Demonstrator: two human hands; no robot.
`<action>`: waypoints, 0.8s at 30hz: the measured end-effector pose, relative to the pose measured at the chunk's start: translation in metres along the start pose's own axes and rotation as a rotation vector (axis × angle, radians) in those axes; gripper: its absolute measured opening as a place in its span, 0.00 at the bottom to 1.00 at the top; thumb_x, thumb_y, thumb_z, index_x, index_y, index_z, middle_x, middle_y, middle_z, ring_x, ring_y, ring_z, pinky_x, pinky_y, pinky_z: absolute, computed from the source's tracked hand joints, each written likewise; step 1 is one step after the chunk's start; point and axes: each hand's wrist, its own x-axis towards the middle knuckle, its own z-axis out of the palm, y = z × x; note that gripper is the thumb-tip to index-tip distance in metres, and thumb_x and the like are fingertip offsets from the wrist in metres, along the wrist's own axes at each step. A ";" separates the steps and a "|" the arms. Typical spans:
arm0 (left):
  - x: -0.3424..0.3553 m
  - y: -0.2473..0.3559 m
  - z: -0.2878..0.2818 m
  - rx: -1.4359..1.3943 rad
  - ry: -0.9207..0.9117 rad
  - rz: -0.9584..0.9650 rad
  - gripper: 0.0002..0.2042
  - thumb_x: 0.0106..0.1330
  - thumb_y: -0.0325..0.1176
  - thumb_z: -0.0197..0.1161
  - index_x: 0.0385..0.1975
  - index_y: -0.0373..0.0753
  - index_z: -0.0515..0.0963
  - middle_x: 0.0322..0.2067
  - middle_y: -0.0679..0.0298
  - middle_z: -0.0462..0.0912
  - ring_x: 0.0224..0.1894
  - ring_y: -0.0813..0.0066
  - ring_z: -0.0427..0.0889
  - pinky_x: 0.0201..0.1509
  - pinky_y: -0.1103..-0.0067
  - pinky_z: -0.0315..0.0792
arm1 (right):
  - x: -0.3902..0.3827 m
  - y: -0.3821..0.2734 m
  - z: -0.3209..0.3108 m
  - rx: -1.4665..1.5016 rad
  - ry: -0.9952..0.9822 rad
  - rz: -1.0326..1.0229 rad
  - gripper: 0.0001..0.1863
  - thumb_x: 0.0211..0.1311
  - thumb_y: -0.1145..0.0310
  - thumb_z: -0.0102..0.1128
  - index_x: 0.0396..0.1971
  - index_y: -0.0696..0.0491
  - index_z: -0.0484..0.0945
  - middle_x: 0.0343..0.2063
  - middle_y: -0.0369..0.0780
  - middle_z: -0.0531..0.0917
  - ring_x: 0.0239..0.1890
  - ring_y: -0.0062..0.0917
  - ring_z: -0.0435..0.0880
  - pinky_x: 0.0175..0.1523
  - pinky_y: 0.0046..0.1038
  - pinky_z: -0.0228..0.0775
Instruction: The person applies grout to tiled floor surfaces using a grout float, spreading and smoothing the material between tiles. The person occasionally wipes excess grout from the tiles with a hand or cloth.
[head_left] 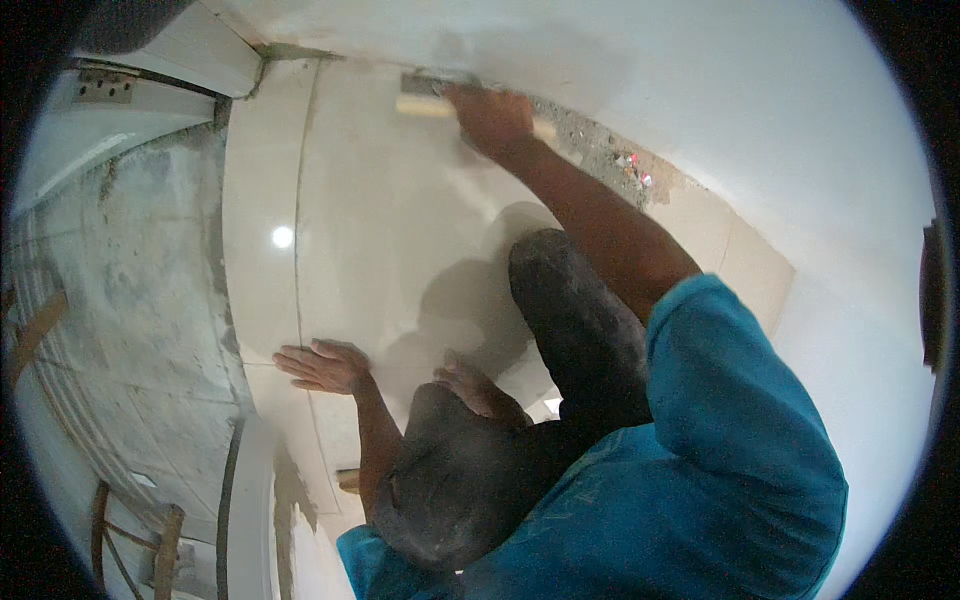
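Right hand grips trowel at wall base; left hand flat, open on tile floor; knee btwn.

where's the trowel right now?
Head view, top centre: the trowel is in the right hand, at the seam where floor tile meets wall.

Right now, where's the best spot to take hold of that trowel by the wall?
Probably by the pale wooden handle, from above: it lies flat and parallel to the wall, above the trowel blade. The right hand already wraps its right end, so only the left end is free. The left hand rests flat on the floor tile.
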 end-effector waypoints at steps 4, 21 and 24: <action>0.001 0.000 0.002 -0.009 0.035 0.051 0.32 0.76 0.53 0.29 0.71 0.35 0.51 0.73 0.52 0.48 0.75 0.54 0.45 0.74 0.51 0.39 | 0.003 -0.003 0.000 0.017 0.028 -0.029 0.26 0.62 0.66 0.56 0.61 0.33 0.71 0.40 0.36 0.86 0.38 0.34 0.87 0.39 0.44 0.80; 0.003 0.004 -0.005 -0.020 -0.045 0.001 0.31 0.76 0.50 0.27 0.70 0.34 0.54 0.72 0.52 0.51 0.75 0.56 0.44 0.74 0.52 0.38 | -0.112 -0.183 0.001 0.191 0.201 -0.421 0.20 0.59 0.66 0.54 0.53 0.50 0.75 0.56 0.45 0.74 0.55 0.39 0.72 0.43 0.44 0.77; 0.004 0.006 -0.007 -0.049 -0.060 -0.007 0.31 0.76 0.50 0.27 0.70 0.34 0.54 0.72 0.52 0.50 0.76 0.57 0.43 0.75 0.53 0.35 | -0.053 -0.168 0.001 0.162 0.202 -0.354 0.22 0.61 0.67 0.53 0.56 0.50 0.72 0.56 0.46 0.74 0.55 0.38 0.75 0.39 0.38 0.82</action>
